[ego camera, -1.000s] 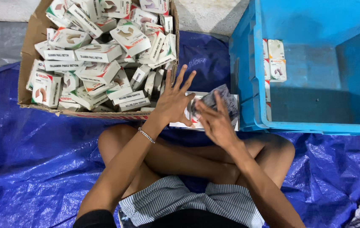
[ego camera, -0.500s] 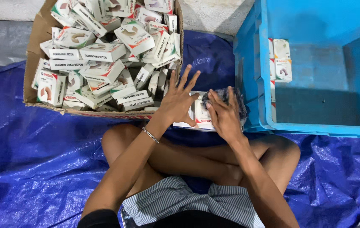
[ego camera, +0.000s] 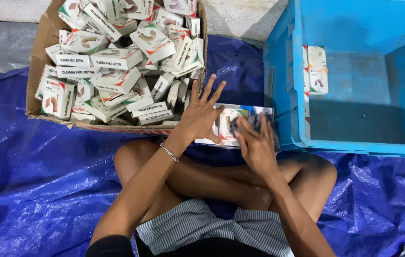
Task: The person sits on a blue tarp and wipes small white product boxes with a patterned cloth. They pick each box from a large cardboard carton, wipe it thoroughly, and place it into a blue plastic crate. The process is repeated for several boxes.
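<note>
Fingers of the left hand (ego camera: 201,115) stay splayed over centre-frame boxes (ego camera: 226,124) while the right hand (ego camera: 256,145), blurred, has slid down, grip unclear.

Both hands, left hand (ego camera: 201,115) and right hand (ego camera: 256,145), rest on small white boxes (ego camera: 226,124) between cardboard box (ego camera: 41,57) and blue crate (ego camera: 283,71).

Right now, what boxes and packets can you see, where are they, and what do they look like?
Small boxes: heaped in the cardboard carton, white rectangles with red and green marks.
Cardboard carton: upper left on the blue tarp, brown, open top.
Row of boxes: under the left hand and right hand, white.
Blue crate: right side, plastic, open.
Stacked boxes: against the crate's inside left wall, white.
</note>
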